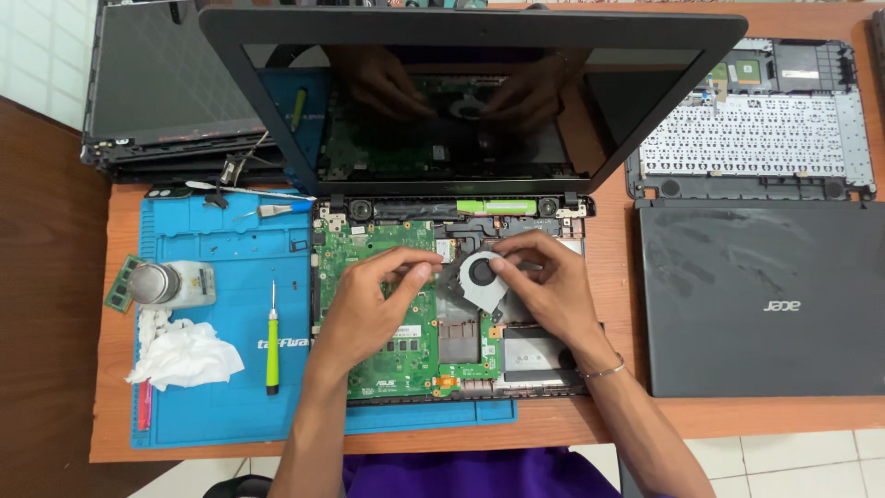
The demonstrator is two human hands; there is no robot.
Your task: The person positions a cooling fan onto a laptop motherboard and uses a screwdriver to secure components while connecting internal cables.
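Observation:
An opened laptop base (387, 364) with a green circuit board (369, 249) lies on a blue work mat (221, 369). Its dark screen (461, 101) stands open behind and mirrors both hands. A round cooling fan (480, 279) with a white hub sits tilted over the board's middle. My left hand (369, 300) pinches the fan's left edge with its fingertips. My right hand (544, 281) grips the fan's right side from above; a thin bracelet circles that wrist.
A green-handled screwdriver (272, 341), a crumpled white tissue (184, 355) and a small silver-capped bottle (171, 283) lie on the mat's left. A closed black laptop (765, 295) and an upturned keyboard panel (751, 129) sit at the right. A stacked laptop lid (166, 92) rests at back left.

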